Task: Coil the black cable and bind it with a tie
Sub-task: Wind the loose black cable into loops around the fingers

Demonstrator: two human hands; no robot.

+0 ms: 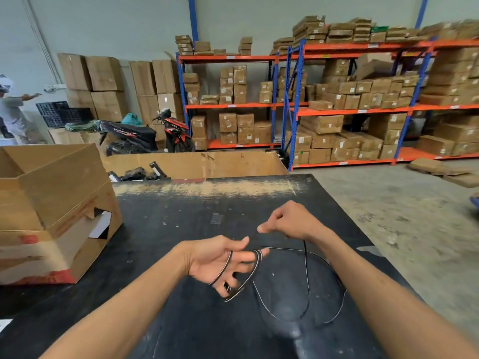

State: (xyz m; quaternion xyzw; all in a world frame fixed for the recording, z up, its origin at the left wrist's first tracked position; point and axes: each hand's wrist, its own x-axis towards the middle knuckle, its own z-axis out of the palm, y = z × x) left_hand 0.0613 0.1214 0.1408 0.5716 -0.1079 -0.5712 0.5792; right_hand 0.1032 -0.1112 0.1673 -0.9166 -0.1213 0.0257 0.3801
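Note:
A thin black cable point(307, 275) loops over the black table point(181, 216) in front of me. My left hand point(223, 260) is palm up with fingers spread, and a few turns of the cable are wound around those fingers. My right hand point(290, 221) hovers a little farther back and to the right, pinching the cable's running length, which drops from it down to the loose loops on the table. No tie is visible in either hand.
An open cardboard box point(51, 203) stands on the table's left side. A large carton point(207, 164) with black items sits behind the table's far edge. A small clear plastic piece point(216, 218) lies mid-table. Shelving with boxes, a motorbike and a person stand beyond.

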